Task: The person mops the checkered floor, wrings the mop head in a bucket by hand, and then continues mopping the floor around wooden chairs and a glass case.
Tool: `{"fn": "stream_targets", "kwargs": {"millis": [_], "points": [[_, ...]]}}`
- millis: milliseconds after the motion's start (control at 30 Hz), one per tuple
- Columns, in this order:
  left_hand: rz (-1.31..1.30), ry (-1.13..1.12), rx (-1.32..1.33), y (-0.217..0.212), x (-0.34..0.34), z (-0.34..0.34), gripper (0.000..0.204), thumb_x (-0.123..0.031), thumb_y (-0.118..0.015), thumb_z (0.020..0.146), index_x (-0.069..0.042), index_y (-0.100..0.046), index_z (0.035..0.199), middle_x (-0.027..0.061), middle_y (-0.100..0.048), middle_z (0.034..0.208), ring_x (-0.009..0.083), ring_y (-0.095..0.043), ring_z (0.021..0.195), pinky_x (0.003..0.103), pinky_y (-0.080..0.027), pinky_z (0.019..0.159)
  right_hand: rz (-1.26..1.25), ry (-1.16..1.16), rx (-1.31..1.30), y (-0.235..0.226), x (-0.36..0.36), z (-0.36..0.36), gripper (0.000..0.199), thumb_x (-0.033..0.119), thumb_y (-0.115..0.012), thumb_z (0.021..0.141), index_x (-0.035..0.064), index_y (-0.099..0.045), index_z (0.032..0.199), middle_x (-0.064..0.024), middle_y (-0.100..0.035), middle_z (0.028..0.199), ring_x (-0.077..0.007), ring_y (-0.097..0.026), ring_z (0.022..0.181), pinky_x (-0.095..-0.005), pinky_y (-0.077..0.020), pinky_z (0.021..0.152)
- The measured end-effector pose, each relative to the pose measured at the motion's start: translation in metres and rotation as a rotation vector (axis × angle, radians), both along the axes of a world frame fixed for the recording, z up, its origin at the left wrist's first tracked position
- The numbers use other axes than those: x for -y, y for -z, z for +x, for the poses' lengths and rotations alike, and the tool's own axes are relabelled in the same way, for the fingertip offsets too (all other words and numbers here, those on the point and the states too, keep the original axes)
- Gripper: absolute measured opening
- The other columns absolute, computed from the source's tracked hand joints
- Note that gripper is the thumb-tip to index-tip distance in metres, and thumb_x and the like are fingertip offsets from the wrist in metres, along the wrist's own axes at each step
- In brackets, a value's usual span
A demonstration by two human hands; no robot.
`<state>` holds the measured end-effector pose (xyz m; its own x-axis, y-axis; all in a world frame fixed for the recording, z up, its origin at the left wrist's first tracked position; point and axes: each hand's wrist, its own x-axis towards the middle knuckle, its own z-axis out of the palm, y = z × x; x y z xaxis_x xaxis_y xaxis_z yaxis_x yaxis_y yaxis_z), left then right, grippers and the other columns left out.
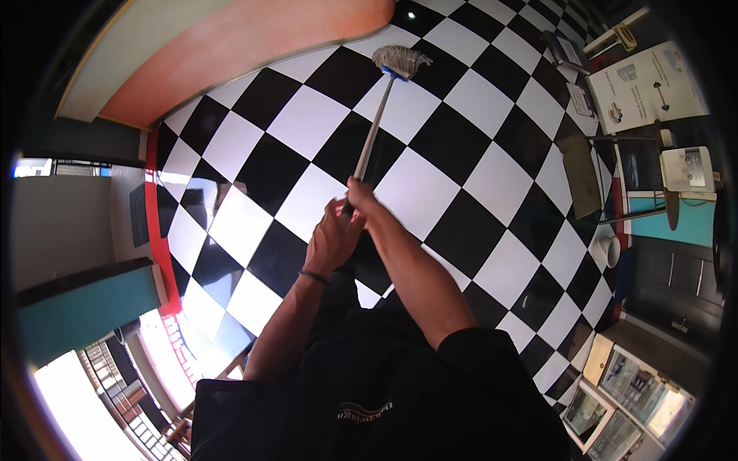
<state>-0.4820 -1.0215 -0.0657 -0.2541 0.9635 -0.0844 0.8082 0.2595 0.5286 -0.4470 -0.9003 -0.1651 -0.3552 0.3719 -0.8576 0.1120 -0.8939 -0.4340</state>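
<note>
R hand [360, 198] is clamped on the pole of a mop [374, 134], fingers curled right round it. L hand [332, 240], w/ a dark band [312, 276] at the wrist, sits just below, nr the pole's end, also closed on it; the two are v. close. Pole runs out ahead, away from the body, to a blue clamp [393, 74] and a head of grey strings [400, 57] lying on the black-and-white checked floor [419, 184], nr the base of a curved orange panel [269, 38].

Containers: all over on the R side, well apart from the mop. White bucket [606, 251] by the R wall; contents too small to tell. Low R corner, a glass-fronted cabinet [644, 390] w/ light frames; pale and dark shapes show in/on the glass, can't tell if stock or reflections. Farther up, a white tray-like thing [687, 169] w/ small bits on it, can't say what. Beside it, a chair [582, 177], then a white printed board [649, 86] w/ little pictures.
</note>
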Motion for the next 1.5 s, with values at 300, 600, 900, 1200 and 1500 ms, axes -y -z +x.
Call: {"fn": "stream_targets", "kwargs": {"millis": [300, 600, 900, 1200, 1500], "points": [[-0.301, -0.556, 0.210, -0.064, 0.202, 0.138, 0.040, -0.024, -0.058, 0.087, -0.005, -0.052, 0.123, 0.0190, -0.062, 0.069, 0.0347, -0.064, 0.067, 0.042, -0.048, 0.058, 0.140, -0.782, 0.165, -0.046, 0.198, 0.129, 0.081, 0.057, -0.043, 0.087, -0.0017, -0.020, 0.137, -0.0237, -0.054, 0.111, -0.0326, -0.061, 0.086, -0.0420, -0.0523, 0.057], [0.024, -0.904, -0.065, -0.222, 0.386, 0.294, 0.036, -0.020, -0.066, 0.080, 0.001, -0.062, 0.109, 0.0116, -0.063, 0.074, 0.0215, -0.058, 0.069, 0.036, -0.045, 0.063, 1.373, -1.777, -0.842, -0.060, 0.246, 0.215, 0.084, 0.075, -0.058, 0.066, 0.0132, -0.045, 0.122, -0.0137, -0.044, 0.126, -0.0329, -0.035, 0.127, -0.0609, -0.0244, 0.099], [0.734, -1.499, -0.248, -0.191, 0.469, 0.439, 0.027, -0.019, -0.058, 0.083, -0.004, -0.043, 0.067, 0.0097, -0.047, 0.082, 0.0200, -0.045, 0.079, 0.036, -0.036, 0.088, 1.240, -2.007, -0.780, -0.052, 0.359, 0.278, 0.042, 0.049, -0.062, 0.072, 0.0072, -0.063, 0.071, -0.0178, -0.066, 0.076, -0.0332, -0.064, 0.080, -0.0414, -0.0494, 0.074], [1.438, -1.070, 0.486, -0.169, 0.398, 0.474, 0.025, -0.029, -0.053, 0.080, -0.007, -0.041, 0.079, 0.0003, -0.027, 0.052, 0.0141, -0.032, 0.053, 0.033, -0.032, 0.062, 1.440, -1.736, -0.773, -0.018, 0.356, 0.337, 0.020, 0.029, -0.055, 0.075, 0.0105, -0.060, 0.067, -0.0133, -0.065, 0.072, -0.0324, -0.064, 0.074, -0.0426, -0.0491, 0.076], [1.425, -1.167, 0.607, -0.117, 0.309, 0.437, 0.030, -0.019, -0.047, 0.074, 0.000, -0.047, 0.098, 0.0070, -0.047, 0.055, 0.0170, -0.046, 0.054, 0.033, -0.040, 0.069, 1.412, -1.886, -0.464, -0.009, 0.213, 0.328, 0.022, 0.025, -0.054, 0.074, 0.0110, -0.070, 0.079, -0.0142, -0.068, 0.087, -0.0283, -0.065, 0.090, -0.0389, -0.0465, 0.086]]}}
